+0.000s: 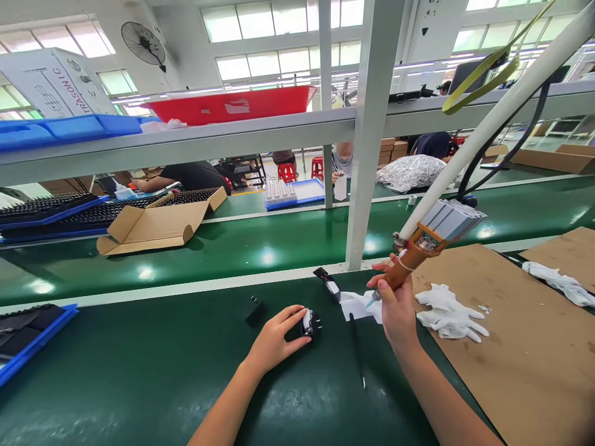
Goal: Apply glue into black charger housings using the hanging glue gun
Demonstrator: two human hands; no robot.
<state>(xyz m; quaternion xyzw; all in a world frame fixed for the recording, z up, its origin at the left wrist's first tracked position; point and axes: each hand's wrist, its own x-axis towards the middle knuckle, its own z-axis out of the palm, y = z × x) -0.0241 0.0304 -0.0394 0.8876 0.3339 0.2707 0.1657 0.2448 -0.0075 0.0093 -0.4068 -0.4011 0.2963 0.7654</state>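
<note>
My left hand [277,341] pinches a small black plug adapter [308,323] between thumb and fingers, low over the green bench. White material shows in its open side, and metal prongs face right. My right hand [395,303] is wrapped round a brown glue dispenser [406,267], tilted so its pale blue nozzle [373,300] points down and left. Below that nozzle lies a white wipe [357,306], with a thin black tool [357,350] beside it. Another black adapter [255,311] rests left of my left hand. A black part with wires [328,285] lies behind the wipe.
White gloves [449,313] lie on brown cardboard [525,347] at the right. A pale pole [493,124] slants down to the dispenser. A grey upright post [365,142] stands ahead, and a blue tray [41,337] sits at the left. Several people work beyond.
</note>
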